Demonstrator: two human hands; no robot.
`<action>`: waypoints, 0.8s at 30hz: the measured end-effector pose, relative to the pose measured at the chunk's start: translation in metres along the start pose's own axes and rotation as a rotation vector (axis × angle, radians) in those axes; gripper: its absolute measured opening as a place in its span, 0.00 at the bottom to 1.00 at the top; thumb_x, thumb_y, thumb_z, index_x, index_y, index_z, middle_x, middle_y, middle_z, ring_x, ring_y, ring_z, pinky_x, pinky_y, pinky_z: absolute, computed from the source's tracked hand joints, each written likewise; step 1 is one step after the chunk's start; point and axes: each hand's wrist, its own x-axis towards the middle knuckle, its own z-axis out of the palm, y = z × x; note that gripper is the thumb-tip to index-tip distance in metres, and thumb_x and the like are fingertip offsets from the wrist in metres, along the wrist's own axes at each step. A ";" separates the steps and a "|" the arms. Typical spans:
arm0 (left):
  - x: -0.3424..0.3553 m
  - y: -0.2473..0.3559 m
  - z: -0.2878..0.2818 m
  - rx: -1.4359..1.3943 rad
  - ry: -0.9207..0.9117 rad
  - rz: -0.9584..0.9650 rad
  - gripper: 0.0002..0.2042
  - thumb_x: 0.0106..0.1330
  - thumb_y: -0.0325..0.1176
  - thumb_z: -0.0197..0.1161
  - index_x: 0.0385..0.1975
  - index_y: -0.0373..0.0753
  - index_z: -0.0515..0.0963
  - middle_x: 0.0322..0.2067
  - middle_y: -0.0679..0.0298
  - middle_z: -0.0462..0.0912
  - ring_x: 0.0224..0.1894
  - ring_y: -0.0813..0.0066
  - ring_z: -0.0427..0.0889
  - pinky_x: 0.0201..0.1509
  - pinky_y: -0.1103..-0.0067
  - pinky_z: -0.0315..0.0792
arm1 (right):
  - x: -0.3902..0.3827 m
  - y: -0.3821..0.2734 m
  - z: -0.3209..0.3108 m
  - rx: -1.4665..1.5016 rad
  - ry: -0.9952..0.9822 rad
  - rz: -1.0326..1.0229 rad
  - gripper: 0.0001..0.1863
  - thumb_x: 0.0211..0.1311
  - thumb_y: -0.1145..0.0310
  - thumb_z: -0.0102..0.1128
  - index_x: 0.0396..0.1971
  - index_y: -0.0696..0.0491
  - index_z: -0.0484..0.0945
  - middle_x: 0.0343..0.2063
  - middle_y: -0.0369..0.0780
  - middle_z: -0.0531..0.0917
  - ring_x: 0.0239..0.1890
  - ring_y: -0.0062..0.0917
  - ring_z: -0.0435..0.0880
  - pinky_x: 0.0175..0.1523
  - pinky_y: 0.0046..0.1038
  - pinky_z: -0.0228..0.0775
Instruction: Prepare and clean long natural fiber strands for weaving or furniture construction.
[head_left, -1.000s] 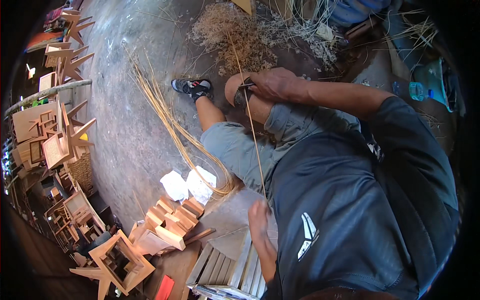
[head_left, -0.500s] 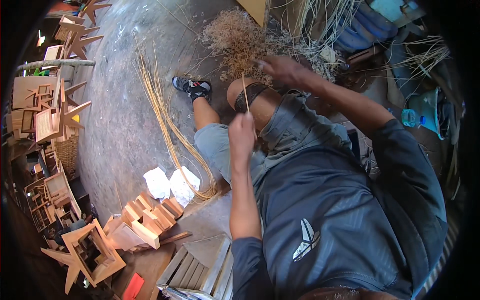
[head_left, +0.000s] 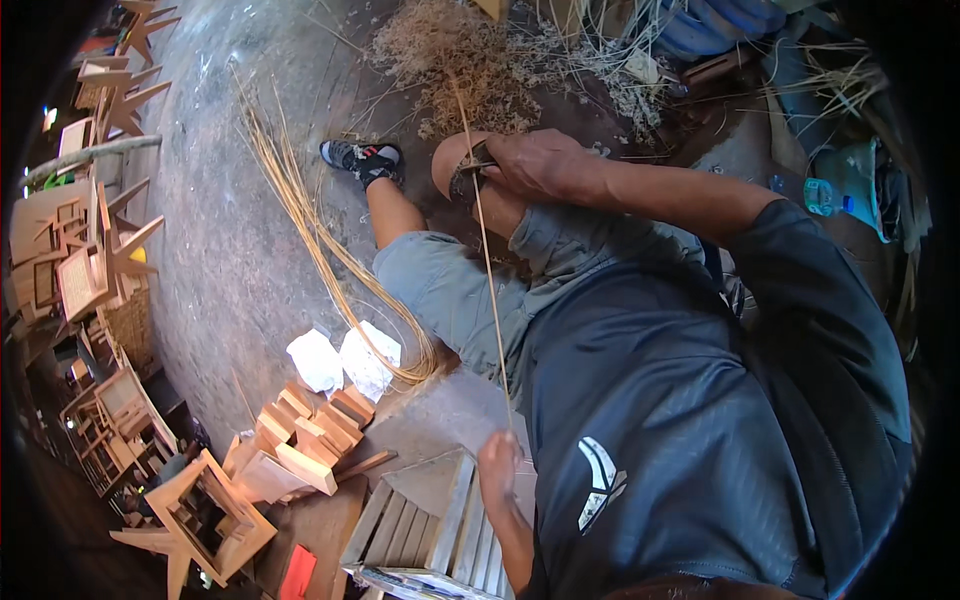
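Observation:
A long thin cane strip [head_left: 489,265] runs from the curled shavings, across my bent knee, back to my left hand. Beside my hip, my left hand [head_left: 498,462] is closed around the strip's near end. My right hand [head_left: 540,165] is closed and rests at the knee, against the strip. Between its fingers and the knee shows a small dark piece, too hidden to name. A dark pad [head_left: 467,178] wraps the knee under the strip.
A pile of curled shavings [head_left: 450,50] lies beyond the knee. On the floor at left lies a bundle of cane strips [head_left: 320,235], near wood blocks [head_left: 310,430] and white paper-like pieces [head_left: 370,360]. Wooden chair frames [head_left: 205,520] stand far left; a slatted wooden piece [head_left: 425,525] is nearby.
My left hand has pulled back from near the knee to beside my hip, drawing the strip along. My right hand has come down from above the shavings onto the knee.

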 end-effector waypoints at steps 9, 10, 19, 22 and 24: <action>0.071 0.146 0.012 0.391 0.268 0.552 0.16 0.64 0.42 0.51 0.31 0.33 0.71 0.29 0.51 0.75 0.33 0.53 0.74 0.39 0.66 0.66 | -0.014 -0.031 0.010 0.044 -0.070 -0.007 0.15 0.61 0.58 0.49 0.30 0.57 0.67 0.18 0.46 0.77 0.21 0.37 0.79 0.22 0.33 0.71; 0.083 0.174 0.033 0.383 0.265 0.658 0.17 0.64 0.44 0.49 0.30 0.32 0.71 0.27 0.49 0.75 0.31 0.52 0.74 0.37 0.66 0.67 | -0.015 -0.026 0.023 0.086 -0.022 -0.057 0.15 0.61 0.58 0.49 0.29 0.57 0.67 0.18 0.45 0.76 0.20 0.37 0.79 0.21 0.33 0.70; 0.150 0.174 0.071 0.323 0.157 0.783 0.17 0.63 0.39 0.50 0.18 0.31 0.69 0.14 0.56 0.69 0.18 0.70 0.67 0.24 0.72 0.63 | -0.002 -0.009 0.032 0.114 0.074 -0.083 0.12 0.62 0.60 0.46 0.27 0.54 0.66 0.19 0.41 0.75 0.22 0.33 0.78 0.25 0.27 0.69; 0.103 0.097 0.033 0.234 0.002 0.420 0.16 0.62 0.37 0.51 0.15 0.33 0.65 0.12 0.62 0.64 0.18 0.77 0.63 0.22 0.74 0.58 | 0.003 0.003 0.031 0.007 0.031 -0.005 0.14 0.62 0.58 0.47 0.27 0.55 0.67 0.16 0.42 0.76 0.19 0.37 0.78 0.22 0.33 0.69; 0.046 0.044 0.005 0.196 -0.029 0.314 0.16 0.62 0.37 0.52 0.12 0.38 0.65 0.12 0.68 0.65 0.17 0.79 0.64 0.20 0.77 0.58 | 0.010 0.013 0.032 0.003 0.092 -0.049 0.15 0.62 0.57 0.47 0.27 0.55 0.68 0.16 0.43 0.77 0.18 0.39 0.78 0.21 0.36 0.68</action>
